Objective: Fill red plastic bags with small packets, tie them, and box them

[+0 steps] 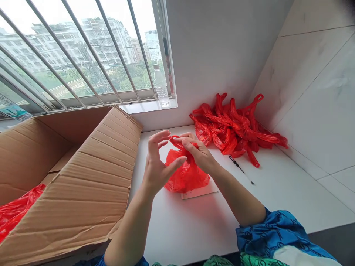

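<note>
A red plastic bag (185, 174) sits on the white counter (277, 192) in front of me, bulging, with its handles pulled up. My left hand (157, 162) pinches one handle between thumb and fingertips at the top of the bag. My right hand (197, 150) grips the other handle, fingers curled round it. Both hands meet above the bag. Under the bag lies a flat white card (200, 191).
A heap of red plastic bags (233, 127) lies in the back corner against the wall. A dark pen (240, 169) rests beside it. An open cardboard box (83, 177) at the left holds another red bag (13, 211). A clear bottle (161, 85) stands on the windowsill.
</note>
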Available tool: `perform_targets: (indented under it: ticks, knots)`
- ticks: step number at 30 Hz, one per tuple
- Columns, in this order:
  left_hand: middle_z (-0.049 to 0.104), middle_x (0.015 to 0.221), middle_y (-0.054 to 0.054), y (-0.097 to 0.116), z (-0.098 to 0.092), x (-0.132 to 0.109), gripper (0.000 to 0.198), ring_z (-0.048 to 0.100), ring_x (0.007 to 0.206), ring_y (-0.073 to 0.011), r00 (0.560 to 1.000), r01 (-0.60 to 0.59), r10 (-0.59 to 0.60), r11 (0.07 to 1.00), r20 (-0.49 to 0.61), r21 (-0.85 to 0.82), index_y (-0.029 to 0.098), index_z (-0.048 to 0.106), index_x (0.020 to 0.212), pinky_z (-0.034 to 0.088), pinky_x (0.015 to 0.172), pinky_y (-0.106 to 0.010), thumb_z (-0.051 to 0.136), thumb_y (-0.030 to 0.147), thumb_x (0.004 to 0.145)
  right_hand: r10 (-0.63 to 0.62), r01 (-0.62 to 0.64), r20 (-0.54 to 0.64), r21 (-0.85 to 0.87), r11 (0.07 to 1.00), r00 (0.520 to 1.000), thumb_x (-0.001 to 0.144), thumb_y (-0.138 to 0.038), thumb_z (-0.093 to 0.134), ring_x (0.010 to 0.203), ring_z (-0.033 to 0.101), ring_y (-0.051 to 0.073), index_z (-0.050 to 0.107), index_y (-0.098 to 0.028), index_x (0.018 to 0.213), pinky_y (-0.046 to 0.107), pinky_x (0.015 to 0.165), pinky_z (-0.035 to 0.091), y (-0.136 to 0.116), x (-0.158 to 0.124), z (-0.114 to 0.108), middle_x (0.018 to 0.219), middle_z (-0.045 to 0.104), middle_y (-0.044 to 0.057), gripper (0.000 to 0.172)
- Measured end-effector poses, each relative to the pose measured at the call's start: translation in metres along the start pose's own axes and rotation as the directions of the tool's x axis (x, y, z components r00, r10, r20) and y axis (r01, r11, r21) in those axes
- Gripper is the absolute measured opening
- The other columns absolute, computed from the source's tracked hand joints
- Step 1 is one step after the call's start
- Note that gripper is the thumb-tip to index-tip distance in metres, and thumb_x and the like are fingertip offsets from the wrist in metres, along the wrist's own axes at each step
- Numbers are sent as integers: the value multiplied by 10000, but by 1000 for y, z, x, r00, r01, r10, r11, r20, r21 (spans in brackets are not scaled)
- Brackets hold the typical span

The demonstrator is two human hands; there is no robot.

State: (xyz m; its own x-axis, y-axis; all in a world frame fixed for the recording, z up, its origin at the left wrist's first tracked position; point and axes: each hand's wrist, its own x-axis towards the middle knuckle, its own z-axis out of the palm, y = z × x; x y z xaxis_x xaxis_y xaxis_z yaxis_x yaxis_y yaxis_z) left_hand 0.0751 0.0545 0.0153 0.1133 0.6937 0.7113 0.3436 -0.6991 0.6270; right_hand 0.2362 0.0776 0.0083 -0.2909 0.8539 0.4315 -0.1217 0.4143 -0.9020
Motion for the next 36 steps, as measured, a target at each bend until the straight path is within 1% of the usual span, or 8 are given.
perform_targets:
  ticks: [3,7,12,18,22,27,32,36]
  knots:
    - [561,1309,-104,-15,10,-13,855,563,1214,-241,928,313,-269,937,257,-153,310,235,1493,469,1033,-420,752,378,815,88,-92,52,93,991,995,971,-551,466,739,591,113,677,-217,1045,236,615,497,3,3,-10,1000,628,39,403]
    - [644,883,-34,-29,10,-18,498,638,829,-169,747,635,-416,680,519,-368,227,464,1380,505,840,-323,604,334,914,133,-154,138,159,975,981,960,-548,509,452,430,77,587,-219,1003,213,444,346,8,3,-20,654,622,-39,341]
    - [627,780,3,-38,2,-14,474,585,733,-136,692,721,-519,456,502,-522,238,537,1342,467,783,-273,597,256,872,82,-17,361,-179,984,929,944,-446,583,739,598,140,687,-211,934,279,639,491,3,-5,-32,905,646,46,257]
    - [664,712,-42,-34,2,-13,441,575,652,-152,644,763,-524,493,557,-419,169,616,1278,449,713,-278,487,450,964,-136,222,183,-618,754,974,962,-306,557,750,583,140,651,-232,953,284,649,487,9,-16,-24,976,547,43,120]
    - [687,779,-59,-30,6,-15,412,603,721,-158,658,752,-527,499,538,-432,146,726,1024,452,706,-265,519,495,955,-253,298,166,-657,692,953,939,-331,610,654,553,116,544,-227,917,268,597,471,15,-19,-23,996,568,41,126]
    - [734,971,-93,-30,6,-20,408,659,874,-199,686,726,-547,471,480,-501,147,727,1094,492,779,-287,575,487,928,-322,341,183,-761,552,929,902,-311,668,715,586,151,514,-225,786,300,628,452,11,-30,-39,993,625,45,211]
    - [734,971,-70,-58,-3,-33,378,640,939,-193,826,548,-562,780,45,-302,165,750,1064,474,917,-310,563,467,936,-96,220,227,-621,752,969,910,-324,632,1000,623,231,499,-221,682,375,841,520,-1,-61,-59,1070,623,60,283]
    - [733,977,-71,-86,-10,-49,412,641,916,-197,824,516,-536,843,-181,-150,168,745,1073,487,901,-331,509,482,950,150,10,218,-594,804,964,910,-379,618,1107,602,257,522,-213,650,380,886,533,2,-89,-80,1076,631,63,323]
